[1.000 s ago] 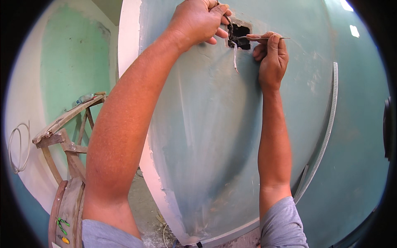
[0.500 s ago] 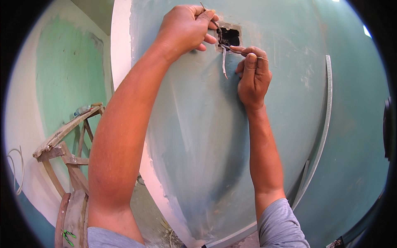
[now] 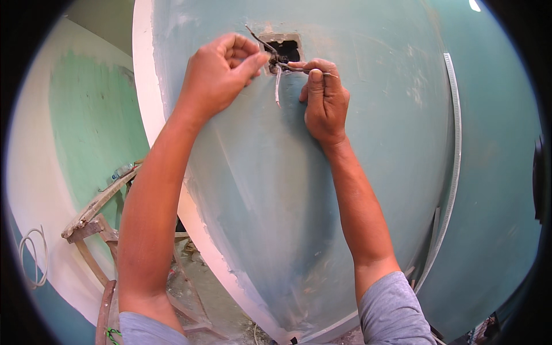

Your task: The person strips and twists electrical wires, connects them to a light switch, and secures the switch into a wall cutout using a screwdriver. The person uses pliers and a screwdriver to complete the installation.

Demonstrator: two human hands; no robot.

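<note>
A square recessed electrical box (image 3: 296, 41) is set in the blue-green wall, with several wires coming out of it. Pinched between the thumb and fingers of my right hand (image 3: 326, 103) is a thin electrical wire (image 3: 300, 69), pulled out to the right of the box. My left hand (image 3: 215, 75) hovers at the box's left side, fingers loosely curled and thumb apart, apparently holding nothing. Beside its fingertips a dark wire (image 3: 257, 38) sticks up to the upper left, free. A whitish wire (image 3: 278, 86) hangs down below the box.
A rough wooden trestle (image 3: 95, 213) stands at the left, a clear plastic bottle (image 3: 122, 171) on its top. Coiled white cable (image 3: 35, 259) hangs at far left. A pale perforated strip (image 3: 456, 132) leans along the wall at right. Debris (image 3: 198, 259) lies on the floor lower left.
My left hand has let go of the dark wire and dropped a little below its tip. My right hand still pinches its wire. The whole view has shifted, moving the box left.
</note>
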